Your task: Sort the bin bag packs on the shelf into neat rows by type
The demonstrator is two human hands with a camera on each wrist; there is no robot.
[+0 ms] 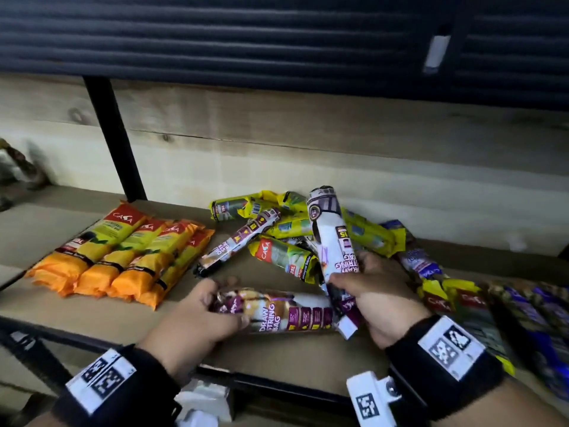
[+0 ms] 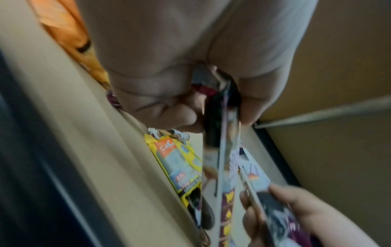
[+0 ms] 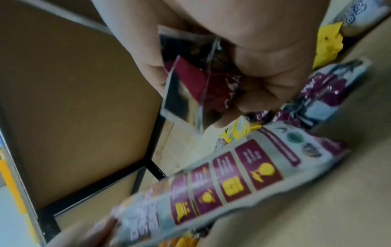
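Note:
My left hand (image 1: 212, 306) grips the left end of a purple-and-white drawstring bag pack (image 1: 286, 311) lying across the shelf's front; the same pack (image 3: 222, 180) shows in the right wrist view. My right hand (image 1: 366, 291) holds the lower end of a second purple-and-white pack (image 1: 331, 232), which stands tilted upright. A third purple-and-white pack (image 1: 237, 241) lies behind them. Several orange packs (image 1: 123, 254) lie side by side in a row at the left. Yellow packs (image 1: 286, 257) sit jumbled in the middle.
Blue and purple packs (image 1: 529, 309) lie along the right end of the wooden shelf (image 1: 77, 306). A black upright post (image 1: 114, 140) stands behind the orange row. The black front rail (image 1: 277, 386) runs below my hands. A wooden back wall (image 1: 308, 155) closes the shelf.

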